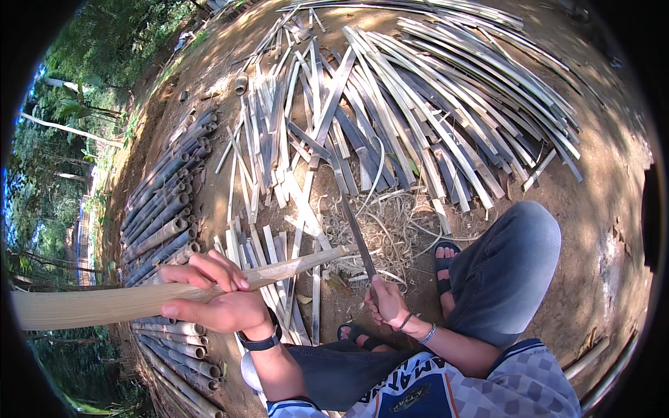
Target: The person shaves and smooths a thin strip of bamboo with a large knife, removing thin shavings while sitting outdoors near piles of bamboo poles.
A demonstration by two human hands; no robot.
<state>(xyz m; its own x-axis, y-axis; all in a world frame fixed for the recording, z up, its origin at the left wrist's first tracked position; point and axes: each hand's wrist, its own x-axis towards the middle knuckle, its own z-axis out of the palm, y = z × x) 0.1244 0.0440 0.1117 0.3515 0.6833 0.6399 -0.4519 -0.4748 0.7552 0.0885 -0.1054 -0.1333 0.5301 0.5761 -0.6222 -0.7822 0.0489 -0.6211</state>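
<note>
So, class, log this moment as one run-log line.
left hand: grips bamboo slat | right hand: holds long knife, blade at slat tip | ground: split strips, shavings, whole culms

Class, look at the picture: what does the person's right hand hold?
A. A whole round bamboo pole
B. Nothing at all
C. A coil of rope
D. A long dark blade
D: the right hand grips the handle of a long dark blade whose edge meets the tip of the bamboo strip held in the left hand.
</note>
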